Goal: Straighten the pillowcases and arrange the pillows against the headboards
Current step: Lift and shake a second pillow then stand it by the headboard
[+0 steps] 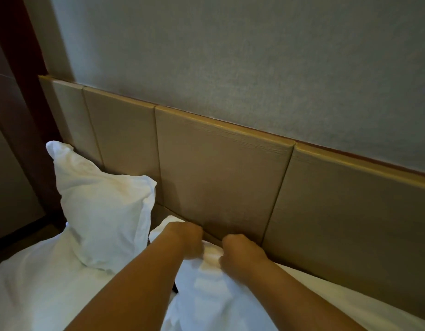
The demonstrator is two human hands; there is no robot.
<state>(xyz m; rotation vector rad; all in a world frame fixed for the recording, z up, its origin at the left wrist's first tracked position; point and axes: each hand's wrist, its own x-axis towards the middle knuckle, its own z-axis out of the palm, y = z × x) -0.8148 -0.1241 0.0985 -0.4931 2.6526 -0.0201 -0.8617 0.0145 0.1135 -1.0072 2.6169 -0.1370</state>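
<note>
A white pillow (103,206) stands propped upright against the beige panelled headboard (218,173) at the left. A second white pillow (206,290) lies in front of me at the foot of the headboard. My left hand (187,237) grips its top edge on the left, fingers curled into the pillowcase cloth. My right hand (240,254) grips the same edge a little to the right, also with curled fingers. The pillow's lower part is hidden behind my forearms.
White bed linen (34,290) covers the mattress below and to the left. A grey textured wall (230,56) rises above the headboard. Dark wooden trim and panelling (17,111) stand at the far left beside the bed.
</note>
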